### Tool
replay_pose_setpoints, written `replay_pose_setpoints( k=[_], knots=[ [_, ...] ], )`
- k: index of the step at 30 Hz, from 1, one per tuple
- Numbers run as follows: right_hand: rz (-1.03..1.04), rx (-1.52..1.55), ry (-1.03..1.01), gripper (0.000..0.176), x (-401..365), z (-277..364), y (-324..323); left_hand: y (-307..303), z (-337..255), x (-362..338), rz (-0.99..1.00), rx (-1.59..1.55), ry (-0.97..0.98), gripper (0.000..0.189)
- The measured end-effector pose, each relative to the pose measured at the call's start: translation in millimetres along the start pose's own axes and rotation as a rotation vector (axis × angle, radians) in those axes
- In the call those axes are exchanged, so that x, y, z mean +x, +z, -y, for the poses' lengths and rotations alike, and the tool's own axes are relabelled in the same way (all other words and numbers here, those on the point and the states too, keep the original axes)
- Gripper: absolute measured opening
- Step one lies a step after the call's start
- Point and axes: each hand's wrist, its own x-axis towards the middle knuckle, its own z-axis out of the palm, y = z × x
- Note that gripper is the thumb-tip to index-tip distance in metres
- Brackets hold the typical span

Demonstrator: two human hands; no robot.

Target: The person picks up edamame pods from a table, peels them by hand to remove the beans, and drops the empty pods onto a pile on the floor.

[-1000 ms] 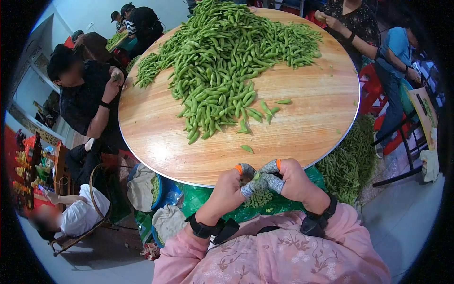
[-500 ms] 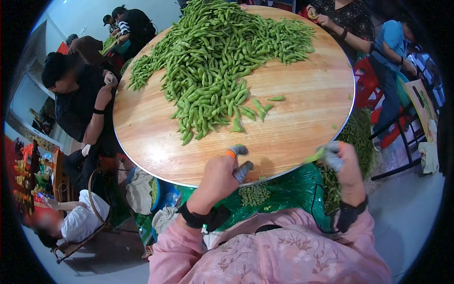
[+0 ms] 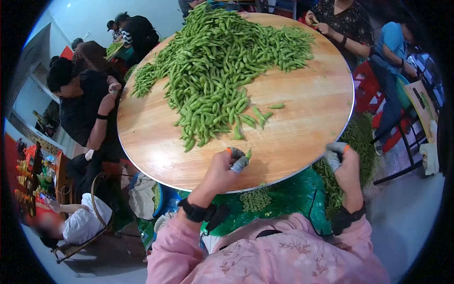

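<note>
My left hand (image 3: 226, 165) is over the near edge of the round wooden table. Its thumb and forefinger, in grey finger covers, are pinched on a small green soybean pod (image 3: 248, 154). At the table's right edge is my right hand (image 3: 345, 163), its covered thumb and finger curved and slightly apart, with no pod visible between them. A large heap of green soybean pods (image 3: 213, 71) covers the far and middle part of the table. A few loose pods (image 3: 259, 113) lie at its near right side. Shelled beans (image 3: 255, 201) rest on green plastic sheeting (image 3: 288, 199) below the table edge.
More pods or husks (image 3: 357, 142) are piled low beyond the table's right edge. A blue tub (image 3: 169, 199) stands below left. One person (image 3: 87, 102) works at the left side, another (image 3: 347, 23) at the far right. A black-framed stand (image 3: 402, 165) is at right.
My right hand held a green pod before and now shows none. My left thumb and forefinger have closed from apart, now on a pod. The view has shifted slightly.
</note>
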Motion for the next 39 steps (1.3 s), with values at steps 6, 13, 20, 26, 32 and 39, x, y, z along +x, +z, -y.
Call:
replay_pose_setpoints(
  k=[6, 13, 20, 26, 32, 39],
  knots=[
    [0.503, 0.585, 0.186, 0.018, -18, 45, 55, 16, -31, -32, 0.179, -0.512, -0.224, 0.010],
    [0.789, 0.758, 0.315, 0.015, -18, 59, 61, 14, -34, -39, 0.374, -0.533, -0.209, 0.009],
    [0.834, 0.734, 0.324, 0.014, -18, 58, 61, 11, -33, -38, 0.430, -0.435, -0.197, 0.011],
    [0.777, 0.688, 0.287, 0.011, -22, 52, 70, 15, -30, -41, 0.382, -0.340, -0.160, 0.013],
    [0.764, 0.761, 0.327, 0.009, -24, 47, 72, 36, -38, -55, 0.062, 0.842, 0.328, 0.015],
    [0.672, 0.793, 0.075, 0.008, -28, 49, 73, 46, -25, -55, -0.072, 0.182, 0.294, 0.011]
  ],
)
